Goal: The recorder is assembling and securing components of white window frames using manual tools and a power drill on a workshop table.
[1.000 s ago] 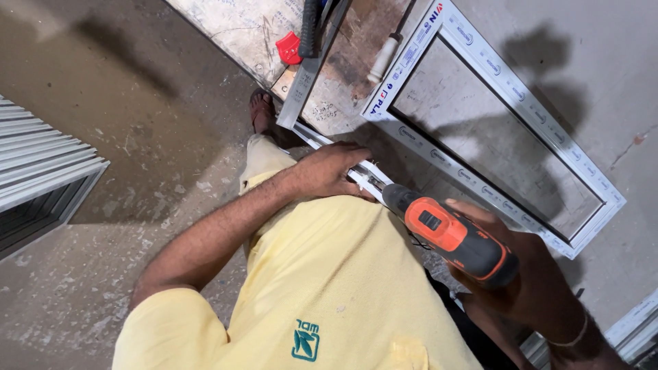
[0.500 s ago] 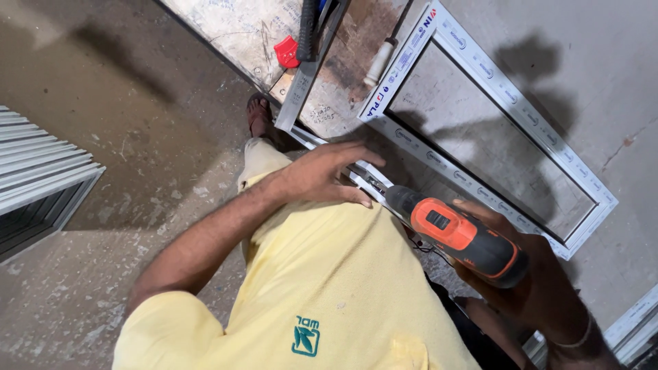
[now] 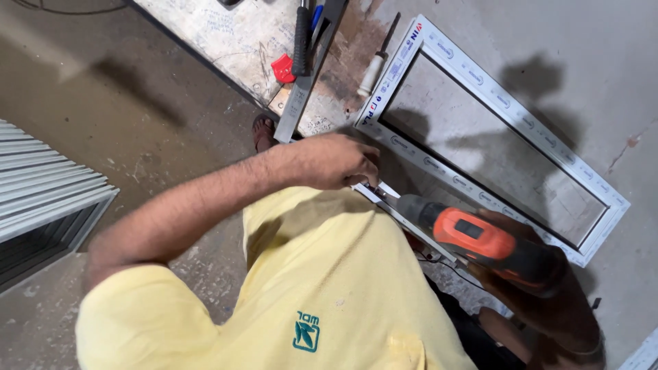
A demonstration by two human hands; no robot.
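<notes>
1. Crouched beside a white window frame [image 3: 493, 130], the person's right hand [image 3: 548, 281] grips an orange cordless drill [image 3: 480, 240].
2. Left hand [image 3: 329, 161], fingers closed, pinches a metal strip [image 3: 404, 219] along the frame's near edge.

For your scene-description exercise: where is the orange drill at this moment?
In the head view, the orange drill is low on the right, gripped in the right hand, its nose pointing left at the metal strip beside the left hand.

Workshop — window frame [image 3: 493, 130], drill [image 3: 480, 240], concrete floor [image 3: 103, 103].
</notes>
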